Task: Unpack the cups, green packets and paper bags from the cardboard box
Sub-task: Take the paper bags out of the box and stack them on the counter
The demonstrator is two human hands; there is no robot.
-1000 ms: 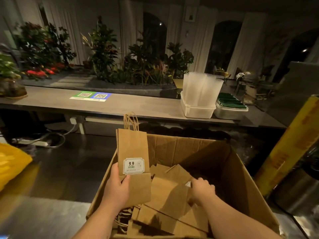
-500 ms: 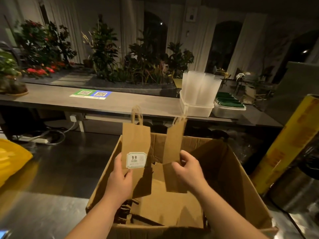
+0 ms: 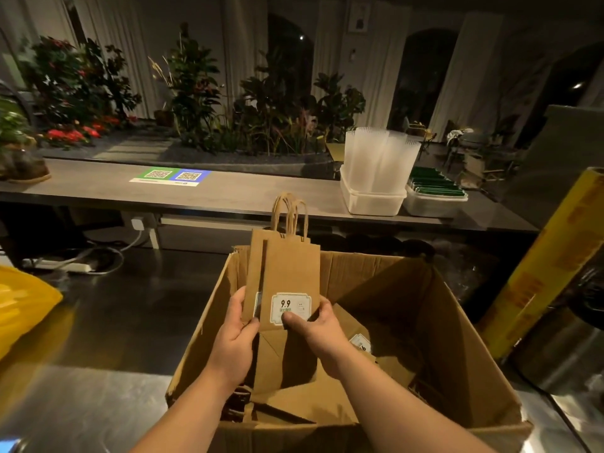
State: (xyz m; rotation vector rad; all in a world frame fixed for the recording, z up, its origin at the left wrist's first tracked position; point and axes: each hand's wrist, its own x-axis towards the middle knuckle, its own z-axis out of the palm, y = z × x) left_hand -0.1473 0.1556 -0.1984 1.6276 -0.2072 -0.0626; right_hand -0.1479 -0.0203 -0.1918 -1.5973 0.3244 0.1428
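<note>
A dim room: a long grey counter (image 3: 228, 197) fronts leafy plants (image 3: 271, 116), pale curtains (image 3: 457, 76) and dark arches (image 3: 421, 76), perhaps windows.

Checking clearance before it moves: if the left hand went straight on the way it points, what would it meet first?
The left hand grips the paper bags; past them, probably the far wall of the cardboard box, though depth is unclear.

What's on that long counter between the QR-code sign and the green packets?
Head view: a stretch of bare counter, then a white tub of clear cups, right beside the green packets.
</note>
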